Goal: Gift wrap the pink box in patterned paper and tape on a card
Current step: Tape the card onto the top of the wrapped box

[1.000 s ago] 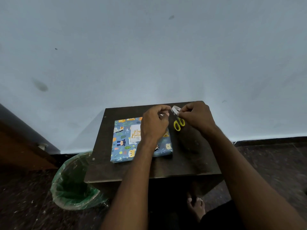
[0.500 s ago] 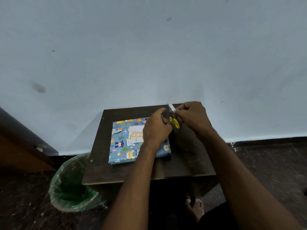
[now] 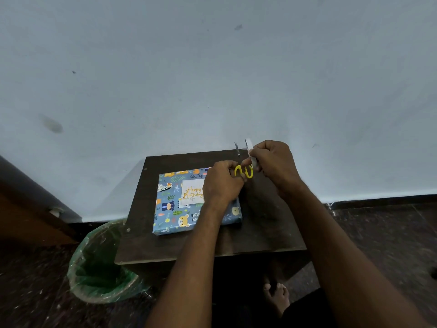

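Gripping the yellow-handled scissors (image 3: pixel 243 170), the left hand (image 3: pixel 222 183) is holding them above the far right part of the dark wooden surface (image 3: pixel 264 223), its fingers curled into the handles and the two blades standing apart and pointing away. Just beside it, the right hand (image 3: pixel 275 162) is pinching a white strip of tape (image 3: pixel 251 153) up against the right blade. Judging from this, the wrapping is finished and the step in hand is cutting a piece of tape for the card; the next move is calling for the blades to close on the taut strip without letting it curl or stick to itself. Below the left wrist, the box wrapped in blue animal-patterned paper (image 3: pixel 175 209) is lying flat on the surface, with the white "Happy Birthday" card (image 3: pixel 192 192) resting on top, partly hidden. On the floor at the left, a bin lined with a green plastic bag (image 3: pixel 99 268) is standing open; I cannot tell what, if anything, is inside.
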### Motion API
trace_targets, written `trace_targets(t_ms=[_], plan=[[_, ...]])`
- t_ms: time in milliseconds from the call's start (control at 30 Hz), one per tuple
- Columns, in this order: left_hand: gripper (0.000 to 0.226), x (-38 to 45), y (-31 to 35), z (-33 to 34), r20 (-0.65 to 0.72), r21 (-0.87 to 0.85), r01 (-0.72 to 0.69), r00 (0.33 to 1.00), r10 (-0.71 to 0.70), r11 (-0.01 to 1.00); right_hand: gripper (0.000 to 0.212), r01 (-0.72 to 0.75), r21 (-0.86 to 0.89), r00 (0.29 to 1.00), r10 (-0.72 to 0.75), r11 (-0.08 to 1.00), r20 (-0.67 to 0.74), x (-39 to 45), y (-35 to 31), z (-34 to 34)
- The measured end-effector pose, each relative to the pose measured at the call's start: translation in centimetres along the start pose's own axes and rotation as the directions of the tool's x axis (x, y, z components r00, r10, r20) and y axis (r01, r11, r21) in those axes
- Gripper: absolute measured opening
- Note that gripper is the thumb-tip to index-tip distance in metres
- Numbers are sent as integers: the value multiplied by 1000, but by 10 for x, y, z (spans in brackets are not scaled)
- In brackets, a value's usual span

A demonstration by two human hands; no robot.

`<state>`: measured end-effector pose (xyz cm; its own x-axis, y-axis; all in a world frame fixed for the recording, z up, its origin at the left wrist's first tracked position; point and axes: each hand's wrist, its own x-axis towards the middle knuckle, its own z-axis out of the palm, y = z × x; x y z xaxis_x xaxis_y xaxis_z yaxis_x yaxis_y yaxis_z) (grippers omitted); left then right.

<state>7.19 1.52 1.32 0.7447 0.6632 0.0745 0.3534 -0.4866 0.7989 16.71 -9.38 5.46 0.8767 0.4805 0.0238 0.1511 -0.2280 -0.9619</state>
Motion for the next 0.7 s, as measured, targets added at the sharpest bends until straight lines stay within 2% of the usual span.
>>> trace_targets(t_ms=[100,267,400,433,500,600,700], plan=[[24,-2,3,-1,30,54,-17,999,16,998,17,27,34,999,-26,999,-39,1,-1,-4],[19,-4,6,-2,151,153,-88,986,64,984,12,61,-10,998,-61,998,-31,1,3,-2],[21,-3,3,-2,65,144,-93,994,85,985,8,95,-58,995,-97,994,-22,1,7,3],[19,-2,2,-3,7,99,-75,997,75,992,7,106,-77,994,-107,991,-14,1,8,5],[20,2,0,-7,-94,-108,-1,996,-9,994,6,129,-131,991,-130,983,-4,1,8,8],[20,6,1,-16,-56,-466,116,985,-161,877,4,176,-212,983,-182,961,-12,2,10,14],[14,4,4,-22,-16,-610,158,977,-211,777,6,187,-219,981,-195,958,-13,1,9,20]])
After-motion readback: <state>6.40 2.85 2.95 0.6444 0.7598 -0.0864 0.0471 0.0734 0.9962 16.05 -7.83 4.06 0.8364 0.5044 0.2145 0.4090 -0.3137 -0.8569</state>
